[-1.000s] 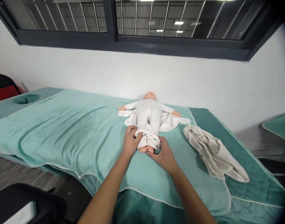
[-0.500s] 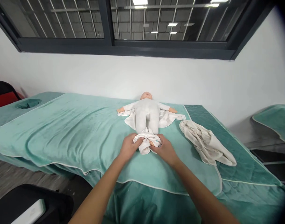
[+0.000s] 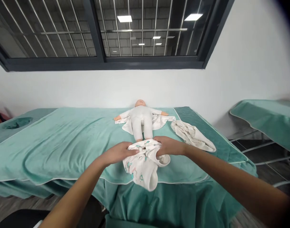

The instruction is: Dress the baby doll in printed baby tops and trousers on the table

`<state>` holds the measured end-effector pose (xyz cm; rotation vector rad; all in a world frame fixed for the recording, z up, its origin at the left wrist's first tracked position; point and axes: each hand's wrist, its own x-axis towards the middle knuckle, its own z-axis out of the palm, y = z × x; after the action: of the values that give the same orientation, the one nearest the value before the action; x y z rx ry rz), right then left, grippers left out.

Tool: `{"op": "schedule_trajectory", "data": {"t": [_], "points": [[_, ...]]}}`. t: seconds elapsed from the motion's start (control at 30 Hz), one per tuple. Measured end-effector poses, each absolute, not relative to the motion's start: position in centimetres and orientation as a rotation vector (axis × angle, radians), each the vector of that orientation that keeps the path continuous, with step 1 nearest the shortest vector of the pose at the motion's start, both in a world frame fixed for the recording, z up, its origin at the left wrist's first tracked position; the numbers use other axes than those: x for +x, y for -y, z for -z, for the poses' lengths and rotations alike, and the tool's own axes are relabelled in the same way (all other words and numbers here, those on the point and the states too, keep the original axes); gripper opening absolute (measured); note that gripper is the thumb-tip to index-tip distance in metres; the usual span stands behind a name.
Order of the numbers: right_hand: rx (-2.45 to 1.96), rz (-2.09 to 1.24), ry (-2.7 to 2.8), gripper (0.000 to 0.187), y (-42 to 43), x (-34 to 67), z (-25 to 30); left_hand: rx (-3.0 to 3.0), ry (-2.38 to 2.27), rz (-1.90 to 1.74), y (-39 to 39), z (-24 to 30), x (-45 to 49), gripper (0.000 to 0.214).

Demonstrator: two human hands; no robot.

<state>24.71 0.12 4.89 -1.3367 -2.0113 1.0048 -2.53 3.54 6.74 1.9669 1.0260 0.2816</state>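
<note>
A baby doll (image 3: pixel 141 118) in a white bodysuit lies on its back on the teal towel-covered table (image 3: pixel 64 142), head towards the wall, arms spread. Under it lies an opened white printed garment (image 3: pixel 125 125). In front of its feet my left hand (image 3: pixel 117 152) and my right hand (image 3: pixel 167 146) each grip a side of small white printed trousers (image 3: pixel 142 163). The trousers are off the doll's legs and hang down over the table's front edge.
A crumpled cream cloth (image 3: pixel 192 134) lies to the right of the doll. A second teal-covered table (image 3: pixel 266 117) stands at the far right. A white wall and a dark-framed window run behind. Something dark sits low at the left front.
Both hands drew the printed trousers down off the doll's legs and towards me; the doll's feet are bare of them now. The view shifted back and to the right.
</note>
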Motion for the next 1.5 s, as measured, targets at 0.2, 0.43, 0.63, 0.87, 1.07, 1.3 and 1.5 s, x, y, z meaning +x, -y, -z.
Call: {"op": "schedule_trajectory", "data": {"t": [0.2, 0.43, 0.63, 0.87, 1.07, 1.3, 1.5], "points": [[-1.179, -1.268, 2.256, 0.037, 0.2, 25.3, -14.6, 2.111, -0.913, -0.109, -3.3, -15.0, -3.6, 0.034], [-1.208, -1.311, 2.349, 0.045, 0.6, 24.6, -28.6, 2.66, -1.093, -0.194, -2.5, -26.7, -2.6, 0.032], [-1.579, -0.988, 1.869, 0.044, 2.9, 22.7, -35.5, 2.795, -1.249, -0.359, -0.3, -32.6, -1.9, 0.032], [-1.744, -0.999, 1.846, 0.039, 4.1, 21.2, -36.7, 2.877, -1.387, -0.013, 1.6, -34.8, -1.3, 0.031], [-1.311, -0.665, 1.851, 0.038, 2.7, 21.5, -36.4, 2.877, -1.278, -0.027, 2.2, -35.0, -1.7, 0.045], [-1.414, -0.968, 1.986, 0.02, 5.1, 19.1, -36.9, 2.813, -1.233, -0.15, 3.1, -34.9, -2.1, 0.041], [-1.448, -0.686, 1.893, 0.036, 5.0, 18.8, -35.9, 2.785, -1.15, -0.133, 3.8, -34.6, -1.9, 0.033]]}}
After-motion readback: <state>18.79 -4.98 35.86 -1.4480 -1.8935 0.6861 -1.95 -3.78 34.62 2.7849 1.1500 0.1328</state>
